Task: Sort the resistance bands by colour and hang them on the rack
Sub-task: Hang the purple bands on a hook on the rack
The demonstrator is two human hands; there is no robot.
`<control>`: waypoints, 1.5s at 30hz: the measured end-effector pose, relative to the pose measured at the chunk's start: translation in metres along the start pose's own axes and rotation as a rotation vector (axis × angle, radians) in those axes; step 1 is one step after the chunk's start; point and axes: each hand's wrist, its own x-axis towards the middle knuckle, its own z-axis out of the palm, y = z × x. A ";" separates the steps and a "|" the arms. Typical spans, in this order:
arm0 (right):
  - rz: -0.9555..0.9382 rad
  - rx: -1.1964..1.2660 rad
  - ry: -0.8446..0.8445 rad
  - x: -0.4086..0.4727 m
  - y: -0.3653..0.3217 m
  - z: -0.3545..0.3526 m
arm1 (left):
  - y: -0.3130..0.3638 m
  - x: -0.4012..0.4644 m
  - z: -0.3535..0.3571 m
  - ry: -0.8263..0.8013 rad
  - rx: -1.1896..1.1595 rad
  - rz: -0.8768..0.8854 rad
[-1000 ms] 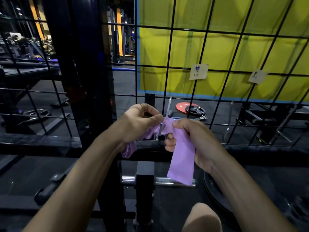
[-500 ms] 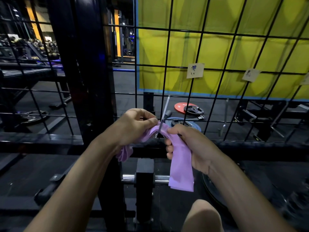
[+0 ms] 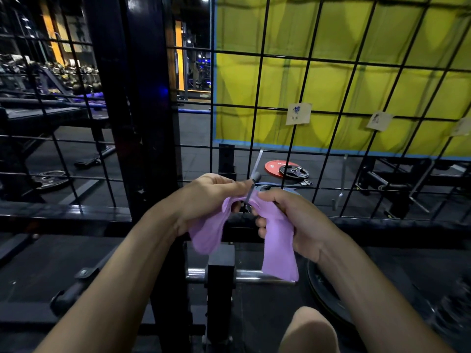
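Note:
A light purple resistance band (image 3: 279,245) is draped over a thin metal hook (image 3: 254,171) that sticks out of the black wire grid rack (image 3: 303,108). My left hand (image 3: 204,200) pinches the band's left part just left of the hook, and that side bunches and hangs below the hand. My right hand (image 3: 293,220) grips the right part, which hangs flat down to a chrome bar. Both hands sit close together on either side of the hook.
Paper labels (image 3: 298,113) (image 3: 379,120) are clipped to the grid, with another hook (image 3: 340,189) to the right. A thick black post (image 3: 135,98) stands left. Behind the grid lie a red weight plate (image 3: 274,167) and a yellow panel (image 3: 356,59). A knee (image 3: 308,329) shows at the bottom.
The band's left part has slipped further down on the left of the hook and hangs lower. Both hands stayed at the hook, the view shifted slightly.

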 end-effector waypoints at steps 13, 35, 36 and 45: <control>0.037 0.088 -0.038 0.006 0.010 -0.003 | -0.020 -0.010 0.013 0.031 -0.096 -0.070; -0.403 -0.302 0.074 -0.034 0.097 0.009 | -0.116 -0.065 0.067 0.180 -0.540 0.056; -0.392 -0.269 0.070 -0.034 0.100 0.009 | -0.118 -0.064 0.068 0.191 -0.551 0.051; -0.405 -0.186 0.115 -0.026 0.111 0.005 | -0.133 -0.059 0.083 0.293 -0.557 0.002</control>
